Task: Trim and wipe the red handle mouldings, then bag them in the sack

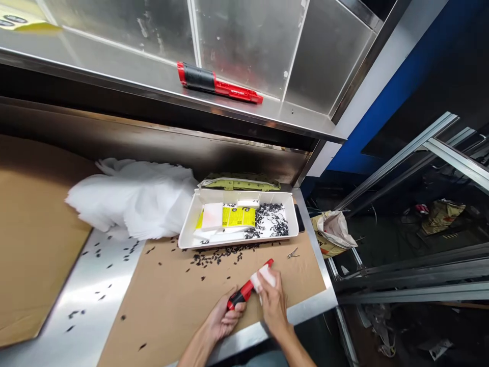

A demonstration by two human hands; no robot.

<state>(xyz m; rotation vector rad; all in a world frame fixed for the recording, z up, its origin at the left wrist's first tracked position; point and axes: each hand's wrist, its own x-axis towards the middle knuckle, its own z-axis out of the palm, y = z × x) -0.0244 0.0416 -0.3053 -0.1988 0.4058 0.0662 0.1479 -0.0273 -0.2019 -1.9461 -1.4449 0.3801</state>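
Observation:
My left hand [224,318] is closed around the lower end of a red and black tool [244,292] held over the cardboard sheet [171,300]. My right hand [272,300] pinches a small white cloth [264,278] wrapped against the upper part of that tool, whose red tip pokes out past the cloth. Both hands are near the front edge of the bench, just in front of a white tray [187,229].
The tray holds white blocks, a yellow label and many small black parts [271,221]; more are scattered over the cardboard and steel bench top [99,285]. A pile of white foam sheets [133,196] lies at the left. A second red and black tool [217,84] rests on the shelf above.

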